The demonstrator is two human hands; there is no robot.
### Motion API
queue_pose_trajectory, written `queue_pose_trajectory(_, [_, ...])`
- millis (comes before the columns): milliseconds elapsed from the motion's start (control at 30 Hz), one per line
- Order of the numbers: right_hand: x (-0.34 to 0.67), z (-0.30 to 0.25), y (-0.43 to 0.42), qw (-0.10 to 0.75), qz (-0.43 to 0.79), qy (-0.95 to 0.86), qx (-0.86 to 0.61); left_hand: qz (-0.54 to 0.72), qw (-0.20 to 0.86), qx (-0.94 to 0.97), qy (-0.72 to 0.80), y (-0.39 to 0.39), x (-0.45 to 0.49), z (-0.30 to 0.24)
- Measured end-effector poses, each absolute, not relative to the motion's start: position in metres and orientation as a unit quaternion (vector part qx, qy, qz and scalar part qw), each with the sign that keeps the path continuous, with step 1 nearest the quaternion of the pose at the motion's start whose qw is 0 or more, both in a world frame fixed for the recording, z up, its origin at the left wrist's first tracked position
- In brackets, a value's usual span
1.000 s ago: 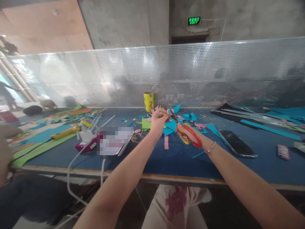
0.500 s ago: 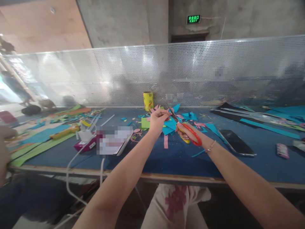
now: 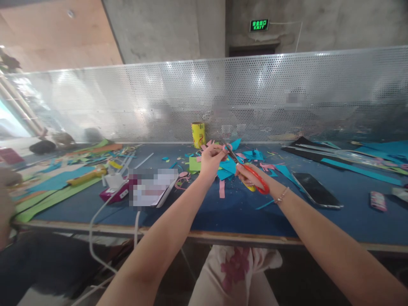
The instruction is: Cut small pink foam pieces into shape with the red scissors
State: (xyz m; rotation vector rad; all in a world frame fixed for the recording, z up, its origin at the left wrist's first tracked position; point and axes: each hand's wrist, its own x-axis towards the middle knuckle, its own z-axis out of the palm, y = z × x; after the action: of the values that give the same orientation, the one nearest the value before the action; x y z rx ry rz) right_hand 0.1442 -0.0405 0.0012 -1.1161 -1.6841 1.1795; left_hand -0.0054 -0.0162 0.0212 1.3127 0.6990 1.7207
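Note:
My left hand (image 3: 208, 161) pinches a small pink paper piece (image 3: 213, 145) above the blue table (image 3: 223, 212). My right hand (image 3: 247, 175) is closed through the red and yellow handles of a pair of scissors (image 3: 251, 176), whose blades point up and left into the pink piece. Blue, pink and green paper scraps (image 3: 229, 165) lie scattered under both hands.
A yellow roll (image 3: 198, 134) stands at the back by the perforated metal screen (image 3: 223, 97). A black phone (image 3: 315, 191) lies to the right, a white charger with cable (image 3: 114, 180) and a yellow tool (image 3: 86, 176) to the left. Another person's hand (image 3: 6, 204) shows at the left edge.
The scissors and both hands have shifted only slightly; the blades work at the pink piece. The view has tilted up a little.

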Motion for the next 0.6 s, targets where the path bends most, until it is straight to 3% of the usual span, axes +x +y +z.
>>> queue_pose_trajectory(200, [0.144, 0.004, -0.036, 0.362, 0.562, -0.583, -0.462, 0.683, 0.424, 0.521, 0.287, -0.015, -0.005, 0.020])
queue_pose_trajectory(600, [0.141, 0.013, -0.053, 0.376, 0.431, -0.673, -0.469, 0.684, 0.426, 0.518, 0.287, -0.015, -0.003, 0.020])
